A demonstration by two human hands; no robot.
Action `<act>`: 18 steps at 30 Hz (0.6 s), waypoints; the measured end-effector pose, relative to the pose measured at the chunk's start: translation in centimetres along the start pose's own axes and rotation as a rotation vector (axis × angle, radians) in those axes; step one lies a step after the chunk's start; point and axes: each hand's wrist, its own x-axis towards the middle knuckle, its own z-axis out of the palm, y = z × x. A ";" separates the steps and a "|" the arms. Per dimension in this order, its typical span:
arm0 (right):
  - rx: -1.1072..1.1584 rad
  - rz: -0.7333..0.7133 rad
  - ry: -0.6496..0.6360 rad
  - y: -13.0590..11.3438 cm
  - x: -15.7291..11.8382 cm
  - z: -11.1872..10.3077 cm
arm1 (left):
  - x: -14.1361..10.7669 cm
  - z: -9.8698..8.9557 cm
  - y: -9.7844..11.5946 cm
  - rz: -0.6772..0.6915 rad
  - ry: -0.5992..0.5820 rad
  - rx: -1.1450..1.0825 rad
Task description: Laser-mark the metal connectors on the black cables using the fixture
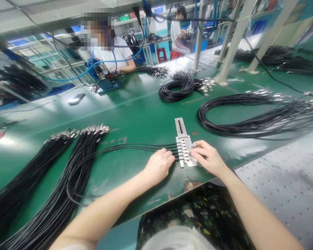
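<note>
Presently, I look down from the head camera at the metal fixture (182, 164), which lies on the green table (141, 119) between the two hands. Several silver connectors (184, 151) sit in a row on it, and their black cables (135, 144) run out to the left, toward the cable bundle (80, 166).

With the left hand (160, 165) I have the fingers curled down on the cables, just beside the fixture, and by their shape I take it as a grasp. The right hand (207, 158) is at the opposite edge, with fingertips upon the connector ends; whether they pinch one or only press, I cannot tell.

In my judgement, the step is to seat the connectors evenly in their slots. For this, the left hand should hold the cables flat and parallel, without pulling, because a tug may lift a connector out. The right fingers should press each piece straight down, one after another, and not sideways. It is also wise to leave some slack in the cables, so the fixture does not turn on the smooth table.
</note>
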 end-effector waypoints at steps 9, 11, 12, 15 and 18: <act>-0.186 -0.133 -0.044 -0.3 0.1 0.1 | 0.6 -0.1 -0.2 0.132 -0.030 0.004; -0.191 -0.126 -0.037 -0.3 0.2 0.2 | 0.5 -0.1 -0.3 0.160 -0.038 0.018; -0.193 -0.124 -0.036 -0.3 0.2 0.3 | 0.5 -0.1 -0.3 0.166 -0.050 0.030; -0.190 -0.126 -0.029 -0.3 0.3 0.5 | 0.5 -0.5 -0.1 0.183 -0.094 0.070; -0.188 -0.123 -0.036 -0.3 0.5 0.6 | 0.8 -1.2 0.4 0.201 -0.125 0.107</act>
